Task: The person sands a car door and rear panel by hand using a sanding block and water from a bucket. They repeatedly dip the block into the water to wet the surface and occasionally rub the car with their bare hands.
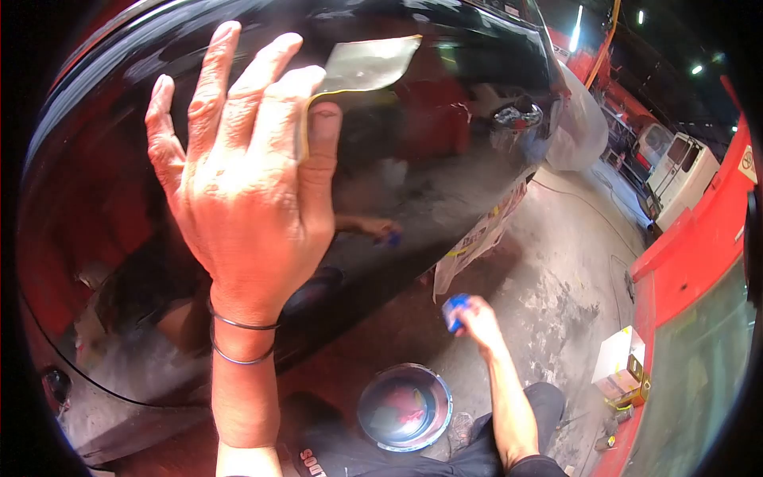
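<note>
My left hand (250,171) is raised in front of a glossy black car panel (397,151), back of the hand towards me. A bent sheet of sandpaper (372,63) is pinched between its thumb and index finger, its far end sticking out to the right. The other fingers are spread. Lower right, my right hand (479,319) grips a small blue block (455,312), above the floor and away from the car. Between my legs stands a round bucket (368,409) with liquid and a reddish cloth-like thing in it.
Masking paper (481,238) hangs from the car's lower edge, and plastic sheeting (579,127) covers a part beyond. An opened cardboard box (616,366) stands by the red wall (691,238) at right. A white vehicle (682,175) is parked farther back. A thin hose lies across the floor.
</note>
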`<state>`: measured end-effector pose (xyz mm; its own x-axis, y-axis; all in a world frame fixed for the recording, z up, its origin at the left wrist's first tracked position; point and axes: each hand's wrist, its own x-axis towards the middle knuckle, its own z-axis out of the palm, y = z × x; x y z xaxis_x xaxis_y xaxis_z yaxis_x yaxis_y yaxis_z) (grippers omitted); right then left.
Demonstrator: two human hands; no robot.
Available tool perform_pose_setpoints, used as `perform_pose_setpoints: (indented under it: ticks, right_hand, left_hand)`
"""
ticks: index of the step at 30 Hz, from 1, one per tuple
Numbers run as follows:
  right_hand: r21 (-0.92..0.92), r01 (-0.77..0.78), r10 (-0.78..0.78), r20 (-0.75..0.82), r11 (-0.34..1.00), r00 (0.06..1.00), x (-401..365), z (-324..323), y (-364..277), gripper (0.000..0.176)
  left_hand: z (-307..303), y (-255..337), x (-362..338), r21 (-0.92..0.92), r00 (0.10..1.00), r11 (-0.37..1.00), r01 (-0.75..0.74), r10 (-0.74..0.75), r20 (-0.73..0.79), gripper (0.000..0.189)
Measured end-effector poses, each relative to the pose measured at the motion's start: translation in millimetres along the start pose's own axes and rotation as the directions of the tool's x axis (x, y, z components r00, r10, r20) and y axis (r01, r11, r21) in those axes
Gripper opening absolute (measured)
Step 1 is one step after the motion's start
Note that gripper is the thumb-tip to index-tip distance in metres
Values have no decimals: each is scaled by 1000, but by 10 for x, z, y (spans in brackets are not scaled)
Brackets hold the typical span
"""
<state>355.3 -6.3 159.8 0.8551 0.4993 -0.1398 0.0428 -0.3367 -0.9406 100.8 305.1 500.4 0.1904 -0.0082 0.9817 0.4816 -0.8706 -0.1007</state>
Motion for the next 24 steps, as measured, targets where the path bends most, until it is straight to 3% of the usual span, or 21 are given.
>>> perform_pose_setpoints:
  ticks: [2, 4, 5, 7, 8, 9, 10, 11, 12, 13, 14, 15, 16, 18, 19, 20, 22, 23, 24]
  right_hand:
    - [-88, -177, 197, 344, 980, 918, -250, 281, 463, 37]
    - [-415, -32, 293, 584, 909, 757, -471, 628, 976, 37]
    - [-521, 13, 389, 653, 854, 650, -581, 798, 1165, 37]
    - [-561, 66, 414, 679, 825, 606, -738, 1004, 1727, 38]
    - [-573, 50, 436, 674, 818, 596, -811, 1058, 1905, 40]
    - [-616, 93, 432, 644, 782, 632, -858, 1044, 1956, 42]
    - [-659, 131, 426, 611, 741, 667, -906, 1032, 2018, 44]
    - [-692, 208, 378, 592, 692, 712, -876, 1043, 2197, 45]
    - [-694, -22, 488, 483, 720, 727, -823, 1074, 2080, 42]
    - [-686, 65, 374, 471, 725, 799, -683, 1238, 2833, 44]
    - [-673, 55, 329, 429, 737, 841, -673, 1250, 2771, 45]
    - [-662, 46, 286, 385, 748, 877, -723, 1255, 2624, 45]
    - [-678, 25, 296, 353, 735, 887, -723, 1217, 2570, 45]
    - [-589, -15, 261, 335, 808, 905, -676, 1149, 2530, 45]
    - [-570, 8, 230, 344, 822, 910, -636, 1067, 2560, 44]
    - [-551, 30, 199, 352, 834, 915, -595, 987, 2594, 44]
    - [-631, 192, 80, 376, 752, 923, -419, 780, 2587, 41]
    - [-641, 192, 74, 364, 744, 929, -322, 642, 2604, 40]
    - [-647, 195, 66, 356, 737, 932, -226, 525, 2623, 40]
  left_hand:
    - [21, 13, 5, -29, 1000, 1000, -10, 9, -26, 28]
    - [21, -12, -28, -131, 999, 990, -48, 45, -24, 34]
    - [33, -55, -73, -245, 994, 963, -110, 103, -43, 40]
    - [-44, 244, -437, -671, 998, 740, -40, 58, 4, 45]
    - [-173, 418, -794, -658, 962, 751, -59, 218, 162, 50]
    - [-268, 679, -1214, -737, 867, 670, 86, 314, 387, 51]
    - [-269, 972, -1863, -765, 739, 543, 346, 345, 579, 51]
    - [-315, 1282, -2658, -632, 513, 413, 656, 369, 775, 48]
    - [-485, 1625, -3028, -457, 354, 239, 857, 374, 857, 35]
    - [-477, 1923, -3983, -330, 192, 224, 917, 477, 858, 35]
    - [-350, 2213, -5061, -403, -49, 538, 740, 641, 766, 33]
    - [-366, 2458, -5290, -424, -325, 726, 541, 646, 691, 31]
    - [-323, 2704, -5746, -382, -448, 795, 471, 589, 673, 46]
    - [-199, 3009, -6643, -320, -324, 847, 425, 472, 820, 56]
    - [-181, 3149, -6468, -286, -258, 866, 410, 411, 874, 62]
    - [-28, 3249, -6296, -189, -557, 908, 373, 382, 737, 73]
    - [160, 3511, -7042, -206, -451, 896, 392, 383, 806, 68]
    - [258, 3659, -7447, -213, -394, 891, 401, 378, 838, 66]
    - [411, 3738, -7275, -191, -423, 888, 418, 377, 824, 64]
